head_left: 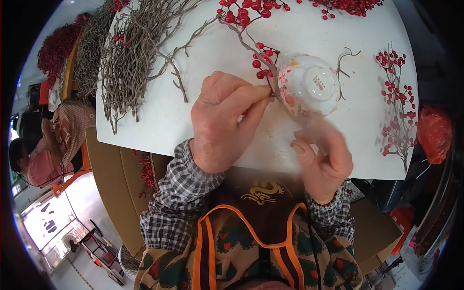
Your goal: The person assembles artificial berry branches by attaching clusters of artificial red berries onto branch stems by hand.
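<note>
My left hand [227, 118] pinches a brown twig [246, 44] between thumb and fingertips, along with the stem of a small red berry sprig [264, 60] lying against it. More large red berries [244, 13] hang at the twig's far end. My right hand [327, 153] is close to the twig's near end, fingers curled and smeared by motion; I cannot tell whether they grip it. Just beyond the hands, an upturned white bowl [316, 82] with a red pattern and brownish smears on its rim lies on the white table [212, 58].
Bare twigs [133, 63] are heaped at the table's left. A finished-looking berry branch [398, 104] lies along the right edge, and red berries [348, 6] are bunched at the back. A cardboard box [118, 183] stands below left. A seated person [41, 162] is at far left.
</note>
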The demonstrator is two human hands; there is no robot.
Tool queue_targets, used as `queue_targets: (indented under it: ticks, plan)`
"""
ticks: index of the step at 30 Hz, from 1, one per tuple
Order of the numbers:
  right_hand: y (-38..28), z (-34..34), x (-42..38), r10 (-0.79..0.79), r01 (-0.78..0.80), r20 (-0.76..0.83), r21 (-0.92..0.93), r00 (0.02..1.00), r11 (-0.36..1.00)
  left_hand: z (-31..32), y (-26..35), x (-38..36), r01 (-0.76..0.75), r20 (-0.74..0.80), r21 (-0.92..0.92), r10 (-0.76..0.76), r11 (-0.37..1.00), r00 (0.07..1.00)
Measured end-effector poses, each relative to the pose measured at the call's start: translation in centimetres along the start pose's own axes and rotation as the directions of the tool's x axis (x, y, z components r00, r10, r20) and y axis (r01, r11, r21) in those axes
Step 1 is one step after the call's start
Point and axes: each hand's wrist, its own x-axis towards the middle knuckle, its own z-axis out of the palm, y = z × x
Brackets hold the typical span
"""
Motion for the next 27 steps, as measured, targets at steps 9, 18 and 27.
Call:
queue_targets:
  ticks: [9, 18, 27]
  plan:
    - [-0.6, -0.8, 0.9, 0.252, -0.200, -0.176, 0.270, 0.952, 0.942, 0.6, 0.0, 0.2, 0.145, 0.123, -0.195, -0.122, 0.970, 0.985]
    - [1.2, -3.6, 5.1, 0.149, 0.057, -0.525, 0.356, 0.838, 0.933, 0.3, -2.6, 2.9, -0.001, 0.107, 0.014, 0.000, 1.000, 0.994]
    - [2.1, -6.4, 5.2, 0.082, -0.022, -0.598, 0.107, 0.797, 0.994, 4.5, -5.0, 4.7, -0.152, 0.178, 0.333, 0.096, 0.931, 0.979]
